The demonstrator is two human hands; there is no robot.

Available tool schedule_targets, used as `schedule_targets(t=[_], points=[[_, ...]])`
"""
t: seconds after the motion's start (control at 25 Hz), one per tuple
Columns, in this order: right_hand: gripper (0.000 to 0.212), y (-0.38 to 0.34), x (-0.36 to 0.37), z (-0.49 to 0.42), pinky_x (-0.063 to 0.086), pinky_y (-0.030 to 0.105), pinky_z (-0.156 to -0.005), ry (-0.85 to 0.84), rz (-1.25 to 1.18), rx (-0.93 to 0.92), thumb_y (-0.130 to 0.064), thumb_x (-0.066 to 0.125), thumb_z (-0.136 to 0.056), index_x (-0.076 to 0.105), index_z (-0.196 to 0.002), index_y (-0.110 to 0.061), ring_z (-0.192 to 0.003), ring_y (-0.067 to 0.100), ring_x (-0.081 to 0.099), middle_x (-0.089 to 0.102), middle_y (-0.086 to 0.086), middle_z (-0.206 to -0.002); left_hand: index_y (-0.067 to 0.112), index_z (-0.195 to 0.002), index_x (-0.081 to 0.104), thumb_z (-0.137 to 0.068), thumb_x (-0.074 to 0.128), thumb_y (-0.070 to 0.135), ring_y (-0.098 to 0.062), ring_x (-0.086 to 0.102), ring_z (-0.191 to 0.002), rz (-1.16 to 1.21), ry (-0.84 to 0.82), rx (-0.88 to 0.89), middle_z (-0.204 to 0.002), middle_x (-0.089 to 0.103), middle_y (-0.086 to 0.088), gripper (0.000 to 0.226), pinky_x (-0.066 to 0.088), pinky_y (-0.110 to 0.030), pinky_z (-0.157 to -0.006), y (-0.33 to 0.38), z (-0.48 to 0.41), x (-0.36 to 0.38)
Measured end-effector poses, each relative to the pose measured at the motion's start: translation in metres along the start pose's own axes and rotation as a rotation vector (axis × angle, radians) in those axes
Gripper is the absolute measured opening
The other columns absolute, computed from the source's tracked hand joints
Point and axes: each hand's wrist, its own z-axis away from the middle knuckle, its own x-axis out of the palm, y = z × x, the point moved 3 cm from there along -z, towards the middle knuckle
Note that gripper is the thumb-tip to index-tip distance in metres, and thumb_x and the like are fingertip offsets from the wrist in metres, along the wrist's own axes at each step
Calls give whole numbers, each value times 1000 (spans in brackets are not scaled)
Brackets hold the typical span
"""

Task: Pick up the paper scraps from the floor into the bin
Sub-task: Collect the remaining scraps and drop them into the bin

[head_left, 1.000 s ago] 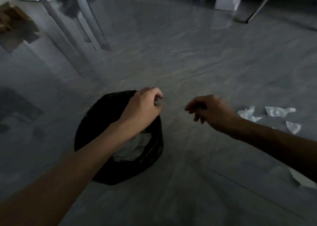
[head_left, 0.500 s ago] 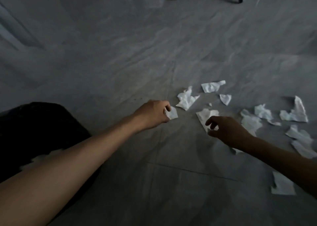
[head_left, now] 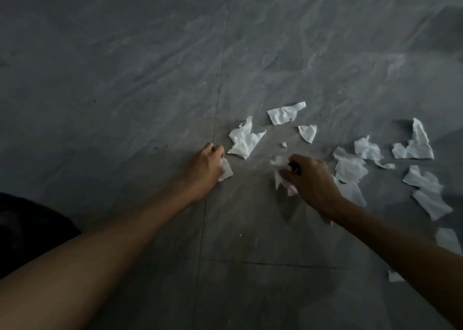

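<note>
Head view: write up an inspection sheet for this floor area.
Surface: grey tiled floor, dimly lit.
Job's things: many white scraps lie scattered right of centre; bin, dark, only partly in frame at lower left.
Clutter: nothing seen.
Hands: left hand pinches a small scrap; right hand grips a crumpled scrap.
Cables: nothing seen.
Surroundings: nothing seen beyond the floor.
</note>
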Motion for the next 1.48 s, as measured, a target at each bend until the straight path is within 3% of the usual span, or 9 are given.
schedule_targets(t=[0.12,0.28,0.44,0.56,0.72,0.92,1.08,1.28,1.48], points=[[19,8,-18,3,40,23,-53,16,-200,156,-29,60,-87,63,-74,-17,-62,10,61,64,-3,-67,6,-80,62,-82,64,14,-31,61,-85,86,56,-22,-88,63,-13,8,39,-34,-69,-2,-1,2],[18,12,-20,8,39,19,-54,-47,-296,228,-29,57,-90,67,-84,-17,-64,7,62,67,-2,-72,13,-77,68,-76,72,25,-22,55,-101,52,198,116,-110,63,-3,13,46,-35,-83,33,-16,-13],[14,19,-22,10,41,17,-54,-27,-485,292,-25,58,-89,67,-91,-14,-63,8,62,70,1,-78,14,-79,65,-77,67,19,-30,52,-107,-61,39,174,-115,59,-7,5,46,-38,-82,54,-46,1],[18,26,-25,3,45,21,-57,-15,-447,273,-25,60,-88,63,-101,-14,-68,11,65,71,3,-84,12,-81,64,-80,62,15,-29,57,-93,-56,20,131,-97,62,-9,3,38,-31,-65,50,-46,9],[33,23,-21,-29,45,22,-58,-31,-185,143,-29,63,-85,55,-116,-19,-71,11,61,67,0,-96,10,-78,66,-76,68,12,-26,62,-79,91,53,113,-84,67,-11,4,46,-34,-66,43,-31,0],[18,14,6,-73,44,33,-66,-4,-60,-11,-21,64,-82,58,-94,-9,-85,32,62,64,15,-97,11,-77,68,-71,71,9,0,51,-59,253,87,59,-69,62,4,8,34,-3,-56,45,-10,-28],[17,13,11,-72,36,28,-61,5,36,15,-13,60,-84,56,-72,-1,-82,37,64,66,24,-88,9,-81,70,-71,73,10,1,53,-62,289,70,85,-73,67,2,10,35,-2,-56,56,11,-54],[15,-22,13,-28,42,22,-50,-74,-397,122,-18,64,-83,64,-68,-14,-52,9,55,65,1,-62,15,-80,70,-74,72,17,-8,66,-71,328,100,101,-76,73,2,6,48,-18,-64,71,50,-96],[8,-78,3,27,46,26,-58,-283,-890,141,-8,60,-88,63,-81,-6,-63,16,56,62,12,-73,27,-74,66,-74,76,21,8,57,-59,329,202,48,-64,64,16,12,41,-8,-58,67,114,-144]])
